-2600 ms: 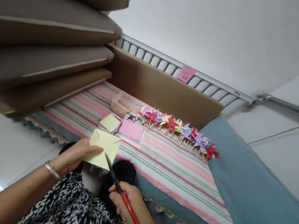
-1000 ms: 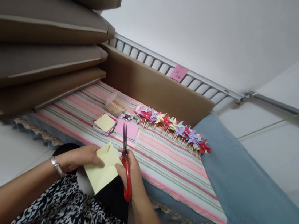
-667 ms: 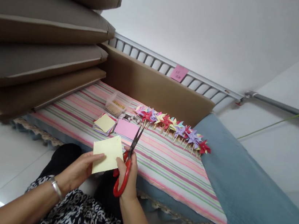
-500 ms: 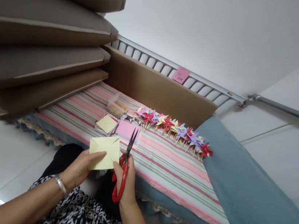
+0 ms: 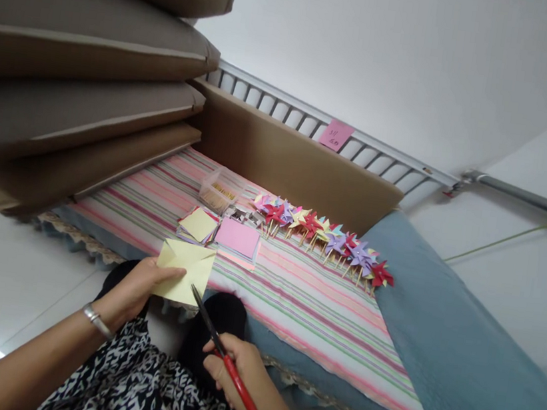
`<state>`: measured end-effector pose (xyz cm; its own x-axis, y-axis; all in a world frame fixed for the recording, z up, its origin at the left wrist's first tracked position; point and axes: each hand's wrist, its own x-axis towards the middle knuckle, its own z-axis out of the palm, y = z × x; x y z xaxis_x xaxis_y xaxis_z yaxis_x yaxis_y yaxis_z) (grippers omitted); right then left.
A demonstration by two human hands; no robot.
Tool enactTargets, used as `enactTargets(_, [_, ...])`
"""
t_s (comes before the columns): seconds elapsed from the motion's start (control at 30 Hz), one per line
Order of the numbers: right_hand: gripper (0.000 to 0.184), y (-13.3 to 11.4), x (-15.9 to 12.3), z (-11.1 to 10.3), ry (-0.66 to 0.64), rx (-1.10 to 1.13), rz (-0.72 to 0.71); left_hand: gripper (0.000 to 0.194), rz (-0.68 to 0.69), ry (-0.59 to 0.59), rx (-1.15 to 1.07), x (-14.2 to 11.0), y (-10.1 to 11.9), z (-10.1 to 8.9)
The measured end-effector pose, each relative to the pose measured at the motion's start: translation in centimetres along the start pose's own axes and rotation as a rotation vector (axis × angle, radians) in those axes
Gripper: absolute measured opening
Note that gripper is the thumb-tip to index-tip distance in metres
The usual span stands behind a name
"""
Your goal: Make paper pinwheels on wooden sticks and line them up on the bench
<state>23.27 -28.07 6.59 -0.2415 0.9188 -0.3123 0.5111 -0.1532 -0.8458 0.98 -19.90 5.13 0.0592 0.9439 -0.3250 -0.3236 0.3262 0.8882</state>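
Observation:
My left hand (image 5: 134, 287) pinches a pale yellow paper square (image 5: 182, 272) that has cuts running in from its corners. My right hand (image 5: 238, 368) grips red-handled scissors (image 5: 227, 360), blades pointing up-left with the tips at the square's lower right corner. Both hands hover over my lap, just in front of the striped cloth (image 5: 263, 284). A bracelet sits on my left wrist.
On the striped cloth lie a stack of coloured paper squares (image 5: 199, 225), a pink paper pad (image 5: 239, 239), a clear box of sticks (image 5: 217, 192) and a row of several paper pinwheels (image 5: 324, 237). Brown cushions (image 5: 69, 70) are stacked at left. Cardboard and a metal rail stand behind.
My right hand has dropped back toward my lap and swung the scissors from upright to pointing up-left at the square's corner. The left hand turned the yellow square and shifted it slightly left.

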Motion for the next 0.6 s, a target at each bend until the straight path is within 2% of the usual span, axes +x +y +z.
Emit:
enactTargets(0.17, [0.013, -0.5, -0.1, 0.0, -0.044, 0.031, 0.043, 0.031, -0.024, -0.021, 0.006, -0.3, 0.2, 0.1])
enactTargets(0.6, [0.014, -0.8, -0.4, 0.0, -0.014, 0.033, 0.054, 0.029, -0.061, -0.016, 0.002, -0.8, 0.6, 1.2])
